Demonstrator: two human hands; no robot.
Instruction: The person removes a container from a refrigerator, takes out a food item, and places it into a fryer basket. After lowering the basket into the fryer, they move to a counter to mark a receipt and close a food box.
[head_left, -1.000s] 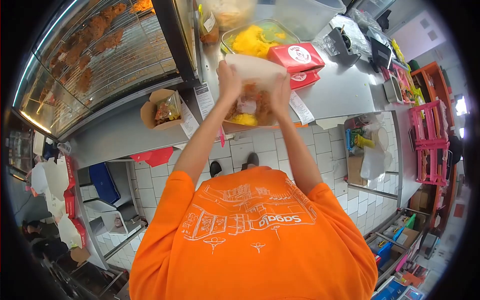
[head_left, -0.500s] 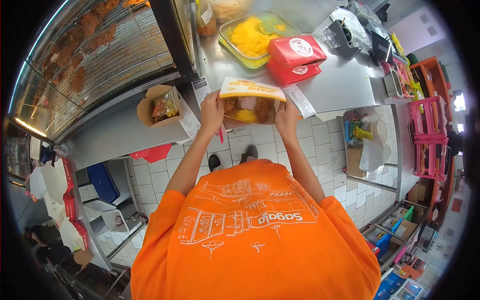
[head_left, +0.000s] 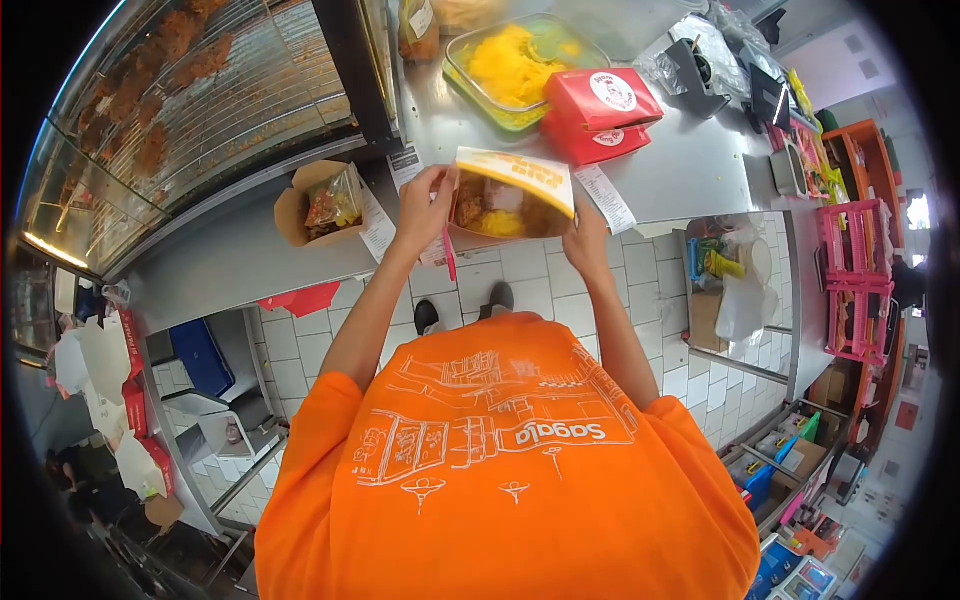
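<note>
An open takeaway box (head_left: 497,210) with fried pieces and yellow rice sits at the near edge of the steel counter (head_left: 690,165). Its white lid (head_left: 520,172) with yellow print hangs tilted over the food, half closed. My left hand (head_left: 425,205) grips the box's left side; a thin red stick (head_left: 448,258) and a paper slip hang just below it. My right hand (head_left: 587,235) holds the box's right corner under the lid.
A brown carton (head_left: 325,205) holding a food bag stands to the left, with receipts (head_left: 605,198) lying around. Behind are a glass tray of yellow rice (head_left: 510,65), two red boxes (head_left: 603,105) and a warming cabinet of fried chicken (head_left: 190,90). Pink crates (head_left: 855,280) stand at the right.
The box was held up with its lid raised; it has come down to the counter edge and the lid has folded over the food. Both hands stayed on its sides.
</note>
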